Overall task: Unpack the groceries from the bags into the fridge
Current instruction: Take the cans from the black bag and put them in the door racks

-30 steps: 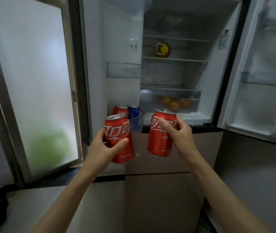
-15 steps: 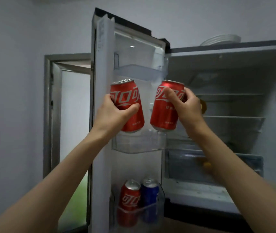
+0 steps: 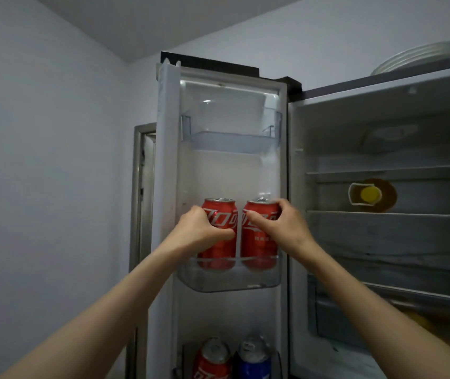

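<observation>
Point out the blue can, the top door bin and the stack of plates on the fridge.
Blue can (image 3: 254, 359), head view: on its blue side wall.
Top door bin (image 3: 230, 142), head view: on its clear front wall.
Plates (image 3: 421, 57), head view: on the rim of the stack.
</observation>
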